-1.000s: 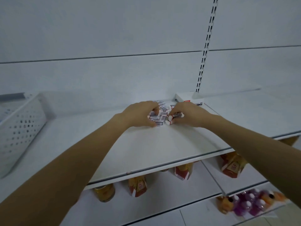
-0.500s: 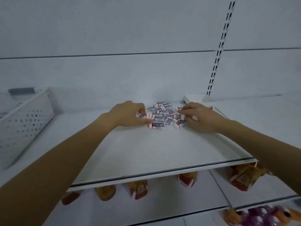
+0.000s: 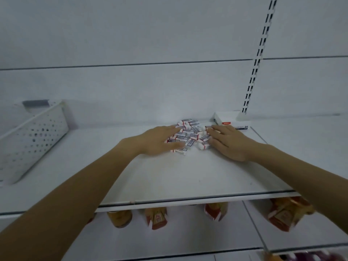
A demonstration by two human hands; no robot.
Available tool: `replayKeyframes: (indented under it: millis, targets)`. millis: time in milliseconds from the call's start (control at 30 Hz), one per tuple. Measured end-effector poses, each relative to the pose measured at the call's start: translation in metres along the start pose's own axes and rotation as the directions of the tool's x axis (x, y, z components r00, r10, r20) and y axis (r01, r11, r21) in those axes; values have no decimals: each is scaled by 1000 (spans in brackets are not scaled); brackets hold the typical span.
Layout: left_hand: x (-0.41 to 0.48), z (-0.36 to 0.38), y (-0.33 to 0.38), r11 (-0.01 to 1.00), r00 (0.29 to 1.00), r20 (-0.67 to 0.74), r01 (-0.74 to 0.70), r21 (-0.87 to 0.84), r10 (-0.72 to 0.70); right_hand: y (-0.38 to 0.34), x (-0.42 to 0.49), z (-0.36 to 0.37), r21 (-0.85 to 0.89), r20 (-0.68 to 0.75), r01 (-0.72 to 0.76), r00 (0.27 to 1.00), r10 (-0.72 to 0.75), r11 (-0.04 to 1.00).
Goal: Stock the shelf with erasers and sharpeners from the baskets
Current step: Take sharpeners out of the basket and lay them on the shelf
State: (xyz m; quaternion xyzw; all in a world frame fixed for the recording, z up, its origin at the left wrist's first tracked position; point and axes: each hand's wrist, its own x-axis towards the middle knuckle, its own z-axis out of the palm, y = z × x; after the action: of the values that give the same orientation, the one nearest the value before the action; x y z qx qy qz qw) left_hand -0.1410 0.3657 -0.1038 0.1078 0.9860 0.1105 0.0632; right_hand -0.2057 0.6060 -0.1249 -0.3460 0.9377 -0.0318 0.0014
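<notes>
White shelf (image 3: 169,181) boards and pale back panels fill the view, and a loose heap of erasers (image 3: 190,135) lies towards the back of the upper shelf. Their white sleeves carry red and dark bands, but the print is too small and blurred to read. The left hand (image 3: 158,142) lies flat on the heap's left side, fingers straight and spread over several erasers. The right hand (image 3: 228,143) rests against the heap's right edge, fingers extended and gripping nothing. Just behind the right hand sits a white box (image 3: 226,117) with a small red label, illegible, and the number "24" on its front edge. A perforated white basket (image 3: 33,136) stands well apart at the left. Below, orange-and-red packets (image 3: 156,219) line the lower shelf, their labels blurred.
</notes>
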Motion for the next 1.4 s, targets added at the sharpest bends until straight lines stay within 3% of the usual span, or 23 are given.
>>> replayKeyframes:
  millis: [167,533,733,833,967,1100,1233,1400]
  targets:
    - [8,21,9,989,993,34,105,102,-109,-2,-2,3,107,48,-18,999,13,994]
    - [7,22,21,974,980,-2,197,113,-199,-12,-35,-2,53,191,-1,982,-9,999]
    - [10,13,20,949,972,40,218,228,-233,-9,-13,-4,101,162,13,986,-29,995]
    - [2,3,19,969,978,-51,208,137,-203,-7,-4,-5,118,116,24,993,-38,993]
    - [-23,-25,16,957,969,-104,237,167,-222,-22,2,-18,214,11,116,993,-121,970]
    - [-51,-55,0,944,955,-196,260,201,-221,-59,14,-39,166,-43,266,964,-263,949]
    - [-87,-92,-23,909,942,-262,288,300,-212,-107,33,-53,133,-117,427,903,-413,895]
    - [-138,-134,-62,883,908,-319,367,294,-271,-174,69,-71,114,-198,544,832,-518,831]
